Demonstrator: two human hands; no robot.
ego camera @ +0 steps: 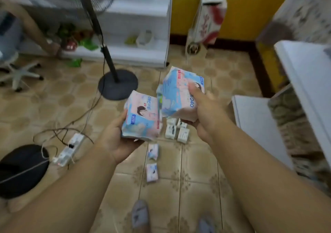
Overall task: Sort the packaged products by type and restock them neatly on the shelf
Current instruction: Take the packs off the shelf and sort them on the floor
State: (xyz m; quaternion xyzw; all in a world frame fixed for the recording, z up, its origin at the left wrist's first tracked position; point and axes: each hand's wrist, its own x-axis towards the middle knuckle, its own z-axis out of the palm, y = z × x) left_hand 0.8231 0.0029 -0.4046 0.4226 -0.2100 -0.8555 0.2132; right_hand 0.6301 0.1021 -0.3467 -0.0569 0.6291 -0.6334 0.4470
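Fig.: restocking, early stage (judged). Left hand (114,139) grips one pink-blue pack (141,118) from below, fingers curled under it; right hand (202,112) holds a second pack of the same print (180,93), thumb on top. Both packs are carried above the floor, touching or nearly so. Left to do: two small packs (152,161) and a cluster of white boxes (176,129) lie on the tile floor (107,111). White shelf (125,51) ahead holds few items, w/ bare room on its lower board. Path: fan base (118,84) and cords (75,123) crowd the left; white cabinet edge (250,118) bounds the right; floor between is open.
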